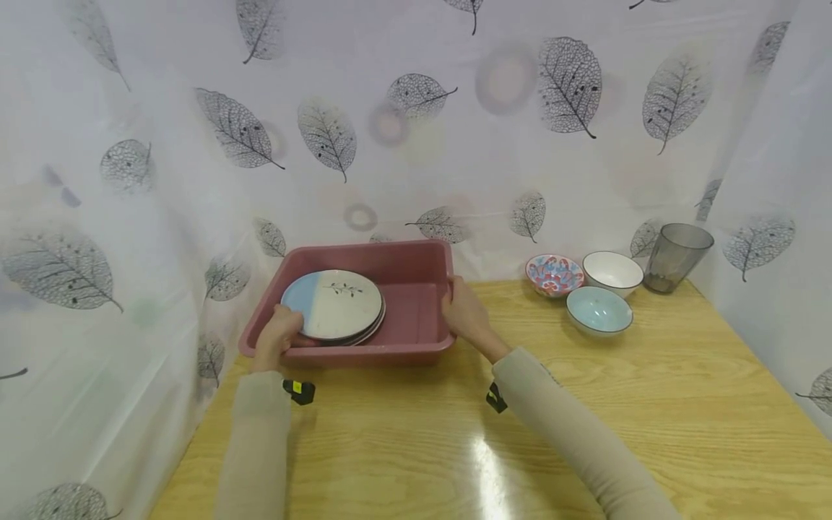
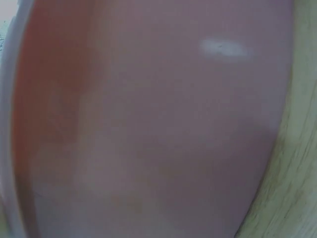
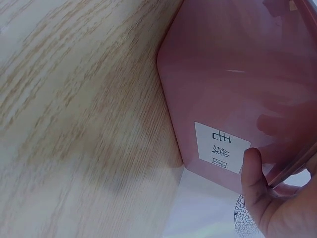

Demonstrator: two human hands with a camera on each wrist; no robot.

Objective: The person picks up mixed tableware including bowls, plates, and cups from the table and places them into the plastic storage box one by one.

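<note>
A dusty pink plastic tub [image 1: 416, 310] stands on the wooden table against the curtain. Inside it, toward the left, lies a stack of plates [image 1: 344, 307]; the top one is cream and pale blue with a leafy sprig. My left hand [image 1: 278, 334] grips the tub's rim at the near left corner, its fingers close to the plates. On the right side, my right hand [image 1: 466, 314] holds the rim, with a finger against the outer wall by a white handwritten label [image 3: 222, 148] in the right wrist view. The tub's wall [image 2: 188, 109] fills most of the left wrist view.
Right of the tub are a red-and-blue patterned bowl [image 1: 555, 275], a white bowl [image 1: 613, 271], a light blue bowl [image 1: 599, 311] and a tilted grey tumbler [image 1: 677, 258]. A leaf-printed curtain [image 1: 416, 159] borders the table [image 1: 390, 440] at the back and sides.
</note>
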